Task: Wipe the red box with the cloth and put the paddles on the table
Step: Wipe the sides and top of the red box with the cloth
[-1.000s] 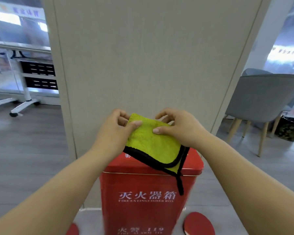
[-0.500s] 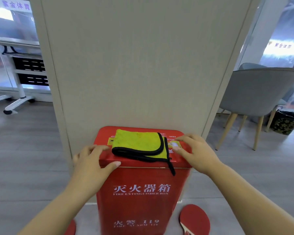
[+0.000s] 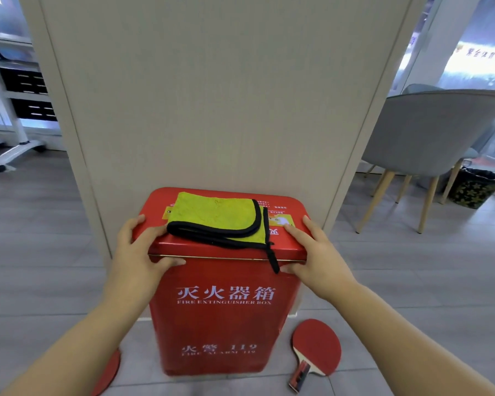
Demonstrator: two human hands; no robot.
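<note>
item, red box [image 3: 226, 310]: upright on the floor against a pale pillar [image 3: 212, 95], lid down, contents not visible. item, cloth [image 3: 212, 217]: yellow with black edging, folded, lying flat on the box's lid, its long axis running left to right across the lid, its hanging loop dropping over the lid's front edge toward the right. item, left hand [image 3: 137, 252]: grip closed on the box's front left lid corner, fingers on top, thumb on the front under the rim, fingertips at the cloth's left end, touching or just short of it. item, right hand [image 3: 316, 252]: the same grip on the front right corner, fingertips just beside the cloth's right end, thumb next to the loop. the cloth lies between the two grips, a little behind them, and neither hand holds it; either could take it, the left looking slightly nearer. item, paddle [image 3: 316, 345]: red, flat on the floor just right of the box's base, handle pointing away from the box toward the person. item, second paddle [image 3: 107, 372]: left of the base, partly behind the left forearm. beyond the box to the right, a grey chair [image 3: 429, 132] and a dark bin [image 3: 473, 190], contents unclear.
</note>
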